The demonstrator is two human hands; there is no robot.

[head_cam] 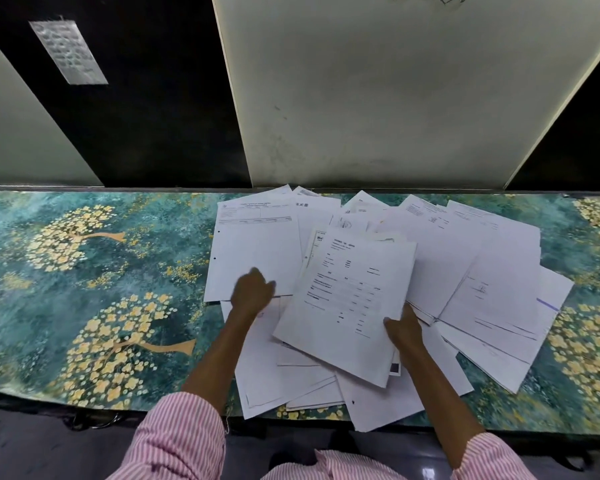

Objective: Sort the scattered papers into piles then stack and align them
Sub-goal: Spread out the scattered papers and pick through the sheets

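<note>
Right hand [402, 329], lower centre of frame: thumb on top, fingers under, clamped on the lower right edge of a printed sheaf [350, 299] lifted at a tilt over the heap.

Left hand [253, 291], just left of it: fingers curled at the bottom edge of a punched sheet [253, 251]. Blurred; I cannot tell whether it grips or only rests.

Scattered papers [482, 258] overlap across centre and right of the teal, yellow-flowered table cover [84, 271], some overhanging its near edge.

Pink-striped sleeves [181, 441] at bottom. White panel [395, 98] stands behind, top centre.
</note>
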